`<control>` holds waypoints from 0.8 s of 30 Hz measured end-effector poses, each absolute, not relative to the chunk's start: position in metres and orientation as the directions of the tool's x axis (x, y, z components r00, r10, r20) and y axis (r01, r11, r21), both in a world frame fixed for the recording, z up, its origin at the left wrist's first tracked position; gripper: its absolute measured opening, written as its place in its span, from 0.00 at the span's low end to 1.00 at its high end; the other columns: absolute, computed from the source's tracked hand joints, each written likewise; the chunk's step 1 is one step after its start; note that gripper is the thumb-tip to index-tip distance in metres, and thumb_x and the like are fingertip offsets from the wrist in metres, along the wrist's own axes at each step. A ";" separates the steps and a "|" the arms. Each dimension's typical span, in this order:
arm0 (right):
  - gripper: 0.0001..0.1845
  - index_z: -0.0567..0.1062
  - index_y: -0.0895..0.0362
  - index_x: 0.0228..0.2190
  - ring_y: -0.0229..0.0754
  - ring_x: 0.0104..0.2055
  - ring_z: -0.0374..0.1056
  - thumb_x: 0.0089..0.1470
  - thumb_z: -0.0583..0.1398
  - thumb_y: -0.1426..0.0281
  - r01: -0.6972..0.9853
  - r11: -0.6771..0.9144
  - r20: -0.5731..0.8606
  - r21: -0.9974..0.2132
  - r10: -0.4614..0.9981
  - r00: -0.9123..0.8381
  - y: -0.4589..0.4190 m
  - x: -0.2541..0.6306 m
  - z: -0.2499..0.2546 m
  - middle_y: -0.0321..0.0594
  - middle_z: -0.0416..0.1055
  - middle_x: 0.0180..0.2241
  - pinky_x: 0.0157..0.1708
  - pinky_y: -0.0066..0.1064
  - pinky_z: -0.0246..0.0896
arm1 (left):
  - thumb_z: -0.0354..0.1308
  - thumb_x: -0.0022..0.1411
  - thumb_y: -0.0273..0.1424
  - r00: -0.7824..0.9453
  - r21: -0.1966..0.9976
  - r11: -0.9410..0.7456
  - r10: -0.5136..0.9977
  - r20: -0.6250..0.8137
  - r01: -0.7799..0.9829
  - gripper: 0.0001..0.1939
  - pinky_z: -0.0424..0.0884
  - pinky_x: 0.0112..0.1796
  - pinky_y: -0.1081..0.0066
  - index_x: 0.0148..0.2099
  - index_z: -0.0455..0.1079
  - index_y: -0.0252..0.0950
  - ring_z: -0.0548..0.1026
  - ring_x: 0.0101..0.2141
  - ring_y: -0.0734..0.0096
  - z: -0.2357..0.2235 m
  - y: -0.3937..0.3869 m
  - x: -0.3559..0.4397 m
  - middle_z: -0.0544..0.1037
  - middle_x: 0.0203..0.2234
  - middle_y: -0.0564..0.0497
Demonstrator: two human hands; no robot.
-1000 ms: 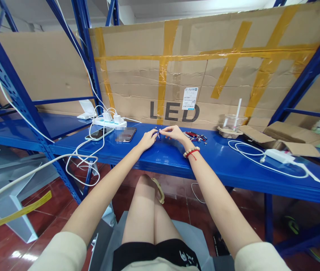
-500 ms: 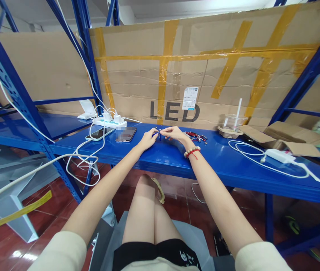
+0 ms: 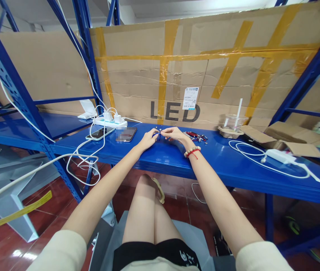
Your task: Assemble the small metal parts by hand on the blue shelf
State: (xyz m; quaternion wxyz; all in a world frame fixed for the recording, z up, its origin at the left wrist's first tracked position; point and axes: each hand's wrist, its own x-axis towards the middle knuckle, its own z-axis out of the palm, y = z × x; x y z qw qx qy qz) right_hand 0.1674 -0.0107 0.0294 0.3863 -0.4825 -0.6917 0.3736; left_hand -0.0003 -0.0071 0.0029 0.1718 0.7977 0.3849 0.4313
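The person over there pinches a small blue piece (image 3: pixel 159 137) between both hands' fingertips, at about three o'clock from the left hand (image 3: pixel 147 139) and nine from the right hand (image 3: pixel 174 133), neither plainly nearer, its long axis roughly twelve-to-six.

Right hand (image 3: pixel 176 133), fingers (image 3: pixel 165 132) slightly lower
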 end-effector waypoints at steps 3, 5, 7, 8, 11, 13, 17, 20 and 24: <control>0.15 0.77 0.60 0.32 0.30 0.25 0.62 0.42 0.66 0.63 0.363 0.239 0.166 -0.900 0.961 -0.220 -0.011 0.166 0.028 0.38 0.71 0.26 0.20 0.18 0.55 | 0.47 0.58 0.27 0.345 0.622 -0.641 0.767 0.541 0.450 0.05 0.64 0.32 0.73 0.37 0.62 0.35 0.68 0.25 0.74 0.003 -0.008 0.000 0.68 0.19 0.56; 0.15 0.77 0.60 0.31 0.30 0.25 0.62 0.41 0.66 0.64 0.348 0.239 0.169 -0.907 0.961 -0.220 -0.011 0.165 0.028 0.37 0.70 0.25 0.20 0.18 0.55 | 0.46 0.58 0.28 0.350 0.624 -0.645 0.764 0.543 0.441 0.04 0.64 0.31 0.74 0.36 0.61 0.36 0.68 0.24 0.74 0.003 -0.008 -0.001 0.67 0.19 0.57; 0.14 0.77 0.60 0.30 0.30 0.25 0.62 0.40 0.66 0.64 0.335 0.244 0.176 -0.910 0.959 -0.222 -0.011 0.165 0.028 0.36 0.70 0.24 0.20 0.18 0.55 | 0.46 0.59 0.28 0.350 0.619 -0.651 0.759 0.549 0.440 0.02 0.64 0.31 0.74 0.34 0.59 0.36 0.68 0.24 0.75 0.002 -0.008 -0.001 0.68 0.19 0.57; 0.14 0.77 0.60 0.30 0.30 0.25 0.62 0.40 0.67 0.64 0.331 0.247 0.178 -0.911 0.958 -0.224 -0.012 0.165 0.028 0.36 0.70 0.24 0.20 0.18 0.55 | 0.46 0.59 0.28 0.351 0.614 -0.654 0.756 0.553 0.441 0.02 0.64 0.31 0.74 0.34 0.59 0.37 0.68 0.24 0.75 0.002 -0.009 -0.001 0.68 0.19 0.57; 0.13 0.77 0.59 0.29 0.31 0.25 0.62 0.40 0.66 0.64 0.331 0.254 0.183 -0.909 0.956 -0.232 -0.013 0.166 0.030 0.36 0.71 0.25 0.21 0.19 0.56 | 0.47 0.58 0.28 0.360 0.584 -0.675 0.736 0.573 0.451 0.02 0.63 0.32 0.74 0.33 0.58 0.37 0.68 0.25 0.75 0.003 -0.011 -0.002 0.68 0.20 0.57; 0.14 0.77 0.59 0.29 0.31 0.25 0.62 0.40 0.66 0.64 0.330 0.256 0.182 -0.908 0.954 -0.240 -0.014 0.167 0.031 0.36 0.71 0.25 0.21 0.20 0.56 | 0.47 0.58 0.28 0.369 0.558 -0.692 0.719 0.588 0.458 0.02 0.63 0.32 0.74 0.32 0.58 0.37 0.68 0.25 0.75 0.004 -0.012 -0.002 0.69 0.20 0.57; 0.15 0.77 0.60 0.28 0.30 0.25 0.62 0.37 0.67 0.63 0.324 0.251 0.172 -0.912 0.952 -0.251 -0.016 0.167 0.032 0.36 0.70 0.25 0.21 0.20 0.55 | 0.47 0.57 0.27 0.375 0.532 -0.708 0.701 0.606 0.465 0.01 0.63 0.33 0.75 0.32 0.58 0.37 0.69 0.26 0.75 0.006 -0.016 -0.002 0.70 0.21 0.57; 0.16 0.77 0.60 0.27 0.31 0.25 0.62 0.35 0.68 0.62 0.325 0.238 0.159 -0.915 0.955 -0.250 -0.016 0.167 0.032 0.35 0.70 0.24 0.22 0.20 0.55 | 0.47 0.57 0.26 0.373 0.529 -0.708 0.700 0.608 0.467 0.01 0.64 0.33 0.74 0.33 0.59 0.37 0.69 0.26 0.74 0.006 -0.017 -0.002 0.71 0.22 0.56; 0.17 0.77 0.59 0.27 0.31 0.25 0.62 0.34 0.69 0.62 0.318 0.215 0.140 -0.923 0.960 -0.243 -0.015 0.166 0.031 0.35 0.70 0.24 0.22 0.21 0.56 | 0.47 0.56 0.26 0.380 0.519 -0.727 0.681 0.626 0.449 0.02 0.64 0.34 0.74 0.33 0.59 0.37 0.70 0.27 0.74 0.005 -0.015 -0.003 0.72 0.22 0.55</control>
